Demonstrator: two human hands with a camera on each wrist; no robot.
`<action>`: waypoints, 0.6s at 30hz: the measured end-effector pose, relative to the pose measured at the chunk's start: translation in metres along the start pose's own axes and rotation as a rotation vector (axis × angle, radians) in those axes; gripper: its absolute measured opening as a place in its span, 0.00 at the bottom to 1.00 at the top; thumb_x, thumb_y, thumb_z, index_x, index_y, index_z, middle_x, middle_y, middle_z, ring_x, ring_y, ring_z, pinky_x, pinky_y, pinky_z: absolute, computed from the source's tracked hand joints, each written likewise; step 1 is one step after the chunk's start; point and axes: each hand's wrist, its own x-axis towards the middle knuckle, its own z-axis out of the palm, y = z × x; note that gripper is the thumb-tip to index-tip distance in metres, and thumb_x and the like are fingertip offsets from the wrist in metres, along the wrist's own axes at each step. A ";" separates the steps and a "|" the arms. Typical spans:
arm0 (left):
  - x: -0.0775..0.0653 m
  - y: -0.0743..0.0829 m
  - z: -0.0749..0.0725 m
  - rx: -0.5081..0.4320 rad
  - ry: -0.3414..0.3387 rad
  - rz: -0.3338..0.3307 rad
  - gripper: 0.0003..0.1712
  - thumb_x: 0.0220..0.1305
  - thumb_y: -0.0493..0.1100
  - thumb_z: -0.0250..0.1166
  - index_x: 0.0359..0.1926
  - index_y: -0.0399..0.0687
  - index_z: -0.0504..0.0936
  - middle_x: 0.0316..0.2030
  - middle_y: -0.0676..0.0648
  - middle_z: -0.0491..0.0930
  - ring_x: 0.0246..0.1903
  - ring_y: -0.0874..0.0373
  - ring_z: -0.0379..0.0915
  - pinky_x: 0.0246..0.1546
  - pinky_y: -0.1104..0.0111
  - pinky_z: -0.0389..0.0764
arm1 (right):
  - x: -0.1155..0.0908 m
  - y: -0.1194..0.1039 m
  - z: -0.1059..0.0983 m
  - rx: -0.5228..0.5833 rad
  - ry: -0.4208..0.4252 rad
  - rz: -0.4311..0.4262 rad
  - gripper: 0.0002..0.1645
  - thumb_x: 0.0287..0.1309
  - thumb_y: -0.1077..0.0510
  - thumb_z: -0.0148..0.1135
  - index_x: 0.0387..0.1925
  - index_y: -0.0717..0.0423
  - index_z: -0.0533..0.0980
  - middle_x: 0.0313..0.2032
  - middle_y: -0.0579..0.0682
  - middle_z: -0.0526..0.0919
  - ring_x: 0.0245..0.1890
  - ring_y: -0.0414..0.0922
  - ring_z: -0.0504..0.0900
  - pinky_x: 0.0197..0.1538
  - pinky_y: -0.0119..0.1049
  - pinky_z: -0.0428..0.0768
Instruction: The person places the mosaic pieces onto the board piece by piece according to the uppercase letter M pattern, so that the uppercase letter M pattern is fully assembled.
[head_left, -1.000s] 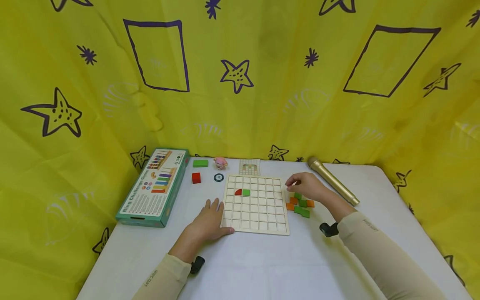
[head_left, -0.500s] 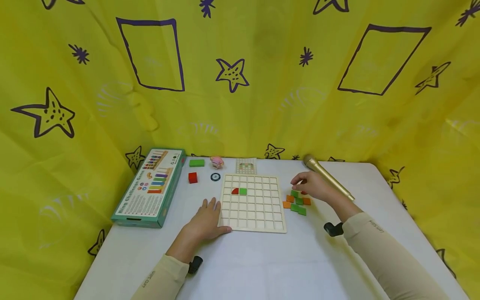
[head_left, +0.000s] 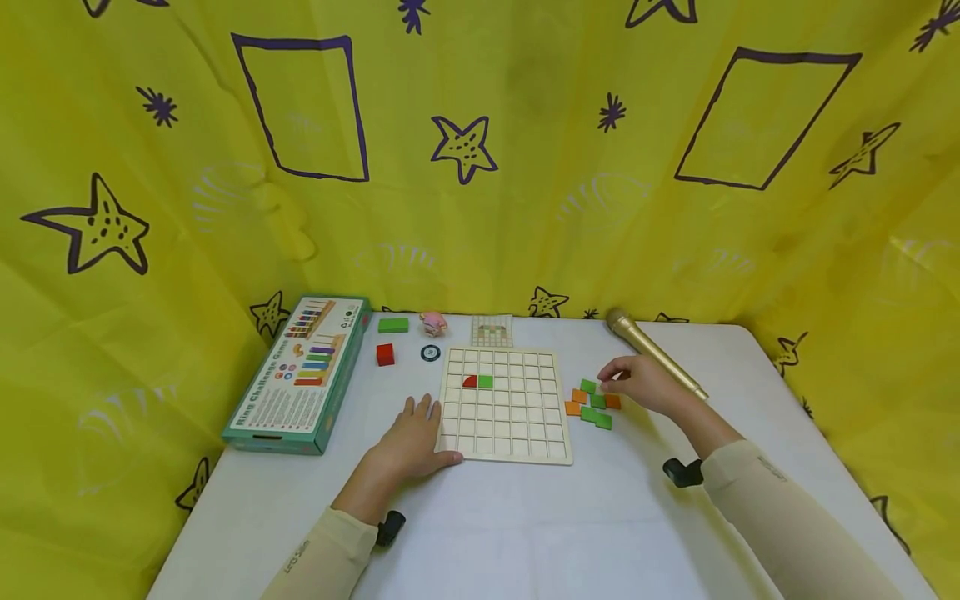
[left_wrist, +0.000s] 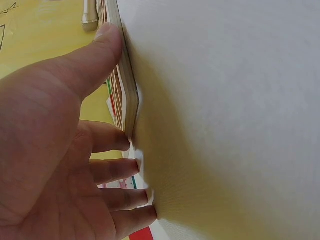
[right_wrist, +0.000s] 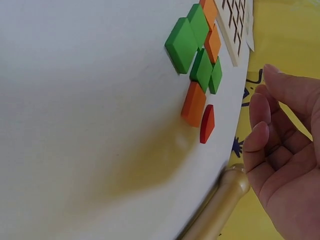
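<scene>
Head view: right hand (head_left: 643, 384) hovering with loose, empty grip over small red tile (right_wrist: 207, 123) beside orange and green tiles (head_left: 592, 402) on worktop (head_left: 525, 525). Probably light, stiff, smooth; best pinched by edges. Left hand (head_left: 411, 442) flat, steadying grid board (head_left: 504, 404).

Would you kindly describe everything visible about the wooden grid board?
The wooden grid board is pale, square and thin, divided by slats into small square cells. It lies flat on the white table. Two cells in its second row hold a red piece and a green tile. The left hand rests at its near left corner.
</scene>
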 end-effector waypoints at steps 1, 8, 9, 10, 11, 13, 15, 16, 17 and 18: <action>0.000 0.000 0.000 0.001 0.000 0.001 0.57 0.60 0.67 0.68 0.73 0.27 0.60 0.74 0.29 0.55 0.72 0.28 0.47 0.69 0.45 0.60 | -0.001 0.001 0.000 -0.003 0.000 -0.006 0.10 0.62 0.61 0.68 0.43 0.63 0.84 0.36 0.51 0.85 0.34 0.46 0.78 0.37 0.37 0.78; -0.002 0.001 -0.001 -0.006 -0.002 0.004 0.57 0.60 0.66 0.68 0.73 0.27 0.60 0.74 0.29 0.55 0.73 0.28 0.47 0.70 0.45 0.60 | -0.005 0.010 0.002 -0.032 0.002 0.008 0.09 0.63 0.61 0.68 0.43 0.60 0.85 0.40 0.51 0.85 0.36 0.47 0.77 0.39 0.38 0.77; -0.002 0.001 -0.001 -0.007 -0.001 0.003 0.57 0.60 0.66 0.68 0.73 0.27 0.60 0.74 0.29 0.55 0.73 0.28 0.47 0.70 0.45 0.60 | -0.006 0.011 0.002 -0.031 -0.001 0.015 0.09 0.63 0.60 0.68 0.43 0.60 0.85 0.40 0.51 0.85 0.36 0.47 0.76 0.39 0.39 0.77; -0.002 0.001 -0.001 -0.008 0.000 0.002 0.57 0.60 0.66 0.69 0.73 0.27 0.60 0.74 0.29 0.55 0.73 0.28 0.47 0.70 0.45 0.59 | -0.007 0.013 0.002 -0.029 -0.003 0.028 0.09 0.63 0.60 0.68 0.44 0.60 0.85 0.41 0.51 0.85 0.36 0.47 0.77 0.40 0.39 0.77; -0.002 0.001 -0.002 -0.010 0.001 0.000 0.57 0.60 0.66 0.69 0.73 0.27 0.60 0.74 0.29 0.55 0.73 0.28 0.46 0.70 0.45 0.59 | -0.007 0.014 0.002 -0.026 -0.004 0.036 0.10 0.63 0.59 0.68 0.44 0.59 0.85 0.41 0.51 0.85 0.36 0.47 0.77 0.40 0.39 0.77; -0.001 0.002 -0.002 -0.008 0.002 -0.002 0.57 0.60 0.66 0.69 0.73 0.27 0.60 0.74 0.29 0.55 0.73 0.28 0.46 0.70 0.45 0.59 | -0.009 0.015 0.003 -0.020 -0.001 0.052 0.10 0.63 0.58 0.69 0.43 0.58 0.85 0.41 0.50 0.85 0.36 0.47 0.77 0.40 0.39 0.77; -0.001 0.001 -0.001 -0.003 0.000 -0.003 0.57 0.60 0.66 0.68 0.73 0.28 0.60 0.74 0.29 0.55 0.73 0.28 0.47 0.70 0.46 0.59 | -0.010 0.016 0.003 -0.004 -0.003 0.057 0.10 0.62 0.57 0.69 0.43 0.57 0.85 0.43 0.51 0.85 0.37 0.47 0.78 0.40 0.39 0.77; -0.001 0.001 -0.001 -0.002 -0.003 -0.004 0.57 0.60 0.66 0.68 0.73 0.28 0.60 0.74 0.29 0.55 0.73 0.28 0.46 0.70 0.46 0.59 | -0.011 0.017 0.004 -0.003 -0.005 0.058 0.10 0.62 0.57 0.69 0.43 0.57 0.85 0.43 0.51 0.85 0.37 0.47 0.78 0.39 0.38 0.77; 0.000 0.001 -0.001 -0.001 -0.005 -0.005 0.57 0.61 0.66 0.68 0.73 0.28 0.60 0.74 0.29 0.54 0.73 0.29 0.46 0.70 0.46 0.59 | -0.012 0.018 0.004 0.002 -0.003 0.060 0.09 0.63 0.57 0.69 0.42 0.56 0.85 0.44 0.52 0.85 0.37 0.47 0.78 0.39 0.38 0.77; 0.000 0.000 -0.001 0.000 -0.009 -0.006 0.57 0.61 0.67 0.68 0.73 0.28 0.59 0.74 0.30 0.54 0.73 0.29 0.46 0.70 0.46 0.59 | -0.012 0.019 0.004 0.002 -0.002 0.061 0.09 0.63 0.57 0.69 0.42 0.56 0.85 0.44 0.52 0.85 0.37 0.47 0.78 0.39 0.39 0.77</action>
